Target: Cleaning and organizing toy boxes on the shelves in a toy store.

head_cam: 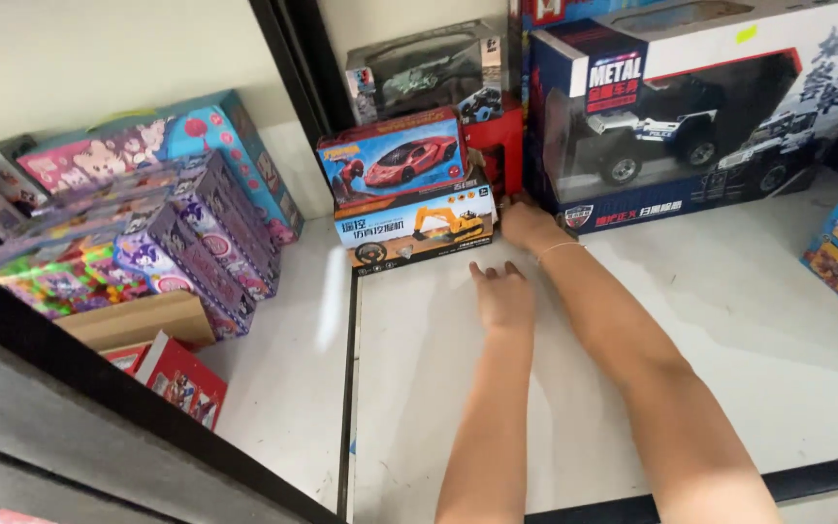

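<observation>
Pictured on a white shelf point(729, 320): two bare forearms reaching toward stacked toy boxes. Right hand point(526, 221) at the right end of the excavator toy box point(417, 229), fingers hidden behind its corner, grip impossible to judge. Left hand point(502, 294) flat on the shelf just in front of that box, fingers loosely extended, holding nothing. Excavator box lying long side left to right, printed face toward the camera, red sports-car box point(392, 157) stacked on top. Large blue off-road truck box point(691, 116) close at right; purple and pink boxes point(196, 233) at left, across the shelf divider.
</observation>
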